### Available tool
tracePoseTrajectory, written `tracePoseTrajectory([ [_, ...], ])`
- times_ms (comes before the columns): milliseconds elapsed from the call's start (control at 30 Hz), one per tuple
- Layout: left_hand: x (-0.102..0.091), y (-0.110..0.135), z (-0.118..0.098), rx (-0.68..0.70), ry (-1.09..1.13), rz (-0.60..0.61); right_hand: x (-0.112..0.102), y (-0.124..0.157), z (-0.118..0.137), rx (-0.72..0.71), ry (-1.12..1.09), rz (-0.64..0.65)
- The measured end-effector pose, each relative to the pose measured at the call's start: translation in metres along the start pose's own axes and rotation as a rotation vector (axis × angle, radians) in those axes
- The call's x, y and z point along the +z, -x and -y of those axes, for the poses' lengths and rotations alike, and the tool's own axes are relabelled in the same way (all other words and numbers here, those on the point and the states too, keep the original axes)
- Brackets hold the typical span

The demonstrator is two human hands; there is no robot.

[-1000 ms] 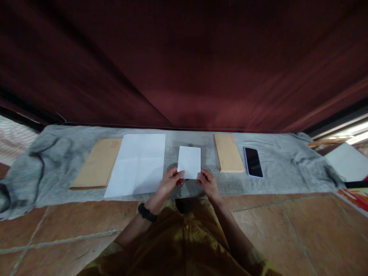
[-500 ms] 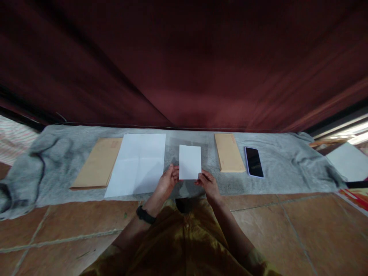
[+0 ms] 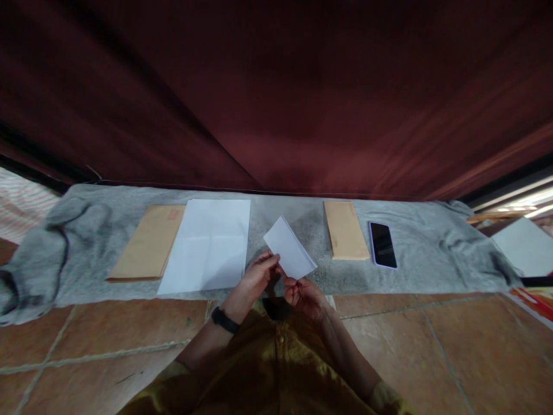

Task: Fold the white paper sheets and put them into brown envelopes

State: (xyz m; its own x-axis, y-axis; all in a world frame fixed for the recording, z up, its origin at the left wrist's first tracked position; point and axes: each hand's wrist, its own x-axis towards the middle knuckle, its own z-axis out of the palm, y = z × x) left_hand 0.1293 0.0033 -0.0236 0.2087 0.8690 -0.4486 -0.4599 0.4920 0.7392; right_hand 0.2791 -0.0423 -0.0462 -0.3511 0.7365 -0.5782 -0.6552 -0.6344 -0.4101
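On the left of the table (image 3: 432, 248), a brown envelope (image 3: 144, 245) lay just beside a white sheet (image 3: 211, 242), whose near left corner reached the near edge. Next came the left hand (image 3: 259, 274), its grip closed on the folded paper (image 3: 290, 248), thumb on top at the long side facing the wearer. The paper was held above the table, near the middle of the near edge, tilted with one corner pointing to the far edge. It looked very light, bendy as a single layer but stiffer where doubled, and easily creased; dry and smooth, it would likely slide under a loose hold. A gentle pinch by the folded sides, thumb flat, seemed best. The right hand (image 3: 309, 298) had curled fingers at the paper's near end; how firmly they pinched, I could not tell. Farther right lay a narrow envelope (image 3: 347, 230), then a phone (image 3: 383, 245).
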Motion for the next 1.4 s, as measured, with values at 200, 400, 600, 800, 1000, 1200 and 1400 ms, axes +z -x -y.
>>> tracePoseTrajectory([
  [200, -0.007, -0.005, 0.0, 0.065, -0.146, -0.159, -0.006, 0.002, 0.002, -0.113, 0.127, -0.072],
  [400, -0.007, -0.011, -0.003, 0.072, -0.322, -0.185, -0.008, 0.005, 0.001, -0.155, 0.288, -0.178],
  [600, -0.013, -0.021, -0.007, 0.086, -0.431, -0.234, -0.009, 0.009, 0.0, -0.129, 0.367, -0.211],
  [800, -0.019, -0.045, -0.013, 0.096, -0.558, -0.298, -0.008, 0.008, -0.005, -0.015, 0.427, -0.12],
  [1000, -0.023, -0.059, -0.017, 0.117, -0.743, -0.297, -0.004, 0.014, -0.011, -0.151, 0.629, -0.102],
  [1200, -0.021, -0.06, -0.023, 0.154, -0.92, -0.302, -0.001, 0.018, -0.005, -0.877, 1.442, -0.114],
  [1400, -0.016, -0.061, -0.025, 0.23, -1.049, -0.379, -0.007, 0.01, -0.012, -0.991, 1.979, -0.02],
])
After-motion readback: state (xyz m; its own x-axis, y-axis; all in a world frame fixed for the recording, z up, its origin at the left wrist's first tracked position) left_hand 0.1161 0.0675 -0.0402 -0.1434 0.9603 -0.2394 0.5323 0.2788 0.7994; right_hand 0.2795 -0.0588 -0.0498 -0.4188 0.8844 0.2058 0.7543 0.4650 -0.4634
